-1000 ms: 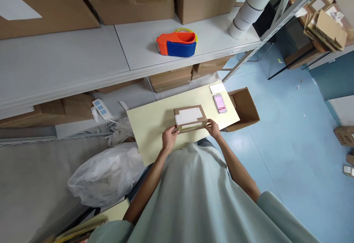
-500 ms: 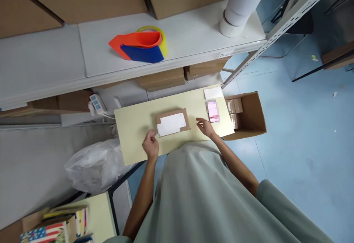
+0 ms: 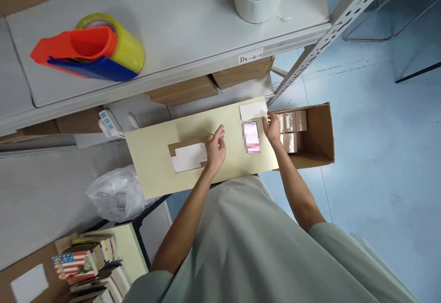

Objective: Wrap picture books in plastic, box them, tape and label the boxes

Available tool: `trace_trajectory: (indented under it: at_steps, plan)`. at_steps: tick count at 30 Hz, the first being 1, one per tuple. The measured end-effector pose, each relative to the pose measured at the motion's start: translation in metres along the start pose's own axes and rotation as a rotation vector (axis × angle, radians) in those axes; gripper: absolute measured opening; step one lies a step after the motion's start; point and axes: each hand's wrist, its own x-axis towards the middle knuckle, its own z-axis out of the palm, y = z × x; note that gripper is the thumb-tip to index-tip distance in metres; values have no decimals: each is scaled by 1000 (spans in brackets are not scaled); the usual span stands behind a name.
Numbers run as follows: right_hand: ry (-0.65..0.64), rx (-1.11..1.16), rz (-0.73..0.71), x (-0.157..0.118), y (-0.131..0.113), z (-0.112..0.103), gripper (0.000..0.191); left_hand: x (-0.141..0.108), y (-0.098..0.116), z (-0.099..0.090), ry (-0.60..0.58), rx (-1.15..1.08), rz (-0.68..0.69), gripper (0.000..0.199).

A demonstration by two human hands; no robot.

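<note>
A small cardboard box (image 3: 189, 157) with white labels on its top lies on the pale yellow table (image 3: 151, 174). Just right of the box is my left hand (image 3: 216, 151), fingers bent but apart, holding nothing. My right hand (image 3: 272, 128) is at the right end of the table, its fingertips at the edge of a stack of white paper (image 3: 253, 110); whether they grip a sheet is too small to tell. A phone (image 3: 252, 136) with a lit, blurred screen lies between the two hands, below the paper.
An open carton (image 3: 319, 133) holding several small boxes stands beyond the table's right end. The shelf (image 3: 186, 31) above bears a yellow tape roll (image 3: 129, 50) and white rolls (image 3: 258, 4). A plastic bag (image 3: 119, 195) and books (image 3: 110, 284) are at the left.
My left hand has moved right, across the labelled box to its right side. My right hand has moved from below the phone up to the white paper. The view has shifted closer to the shelf.
</note>
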Motion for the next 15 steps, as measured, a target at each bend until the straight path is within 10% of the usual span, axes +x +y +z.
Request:
trace_trajectory:
  at_steps: [6, 15]
  plan:
    - [-46, -131, 12, 22, 1, 12, 48, 91, -8, 79, -119, 54, -227, 60]
    - [-89, -182, 5, 17, -7, 14, 41, 116, -22, 106, -76, 27, -315, 70]
